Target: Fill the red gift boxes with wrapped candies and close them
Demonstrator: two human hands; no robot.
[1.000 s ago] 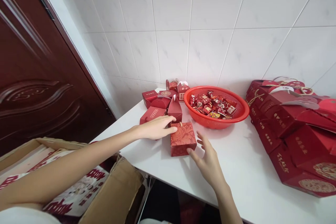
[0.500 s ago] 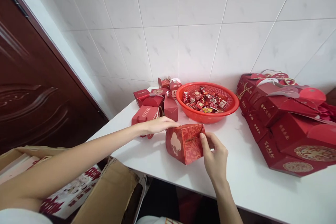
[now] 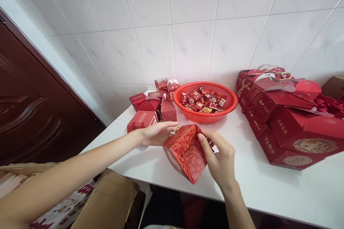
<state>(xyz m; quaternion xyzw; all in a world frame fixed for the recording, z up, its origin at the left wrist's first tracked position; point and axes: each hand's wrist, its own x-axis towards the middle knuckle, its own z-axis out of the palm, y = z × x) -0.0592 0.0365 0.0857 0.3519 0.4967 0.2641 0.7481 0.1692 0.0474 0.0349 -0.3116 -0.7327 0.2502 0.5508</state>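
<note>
A red patterned paper box is tilted over the white table's front part, with a creased, folded-in face turned up toward me. My right hand pinches its upper right edge between thumb and fingers. At the box's left side is my left hand, fingers stretched out and apart from the thumb, near a small twisted cord. Behind the box stands a red plastic basket holding several wrapped candies.
Several small red boxes stand at the back left of the white table. Larger red boxes are stacked on the right. An open cardboard carton sits below left, and a brown door is beyond it.
The red box has turned and tipped, showing more of its folded face. My left hand has moved down from its top edge to its left side. The whole view has shifted slightly.
</note>
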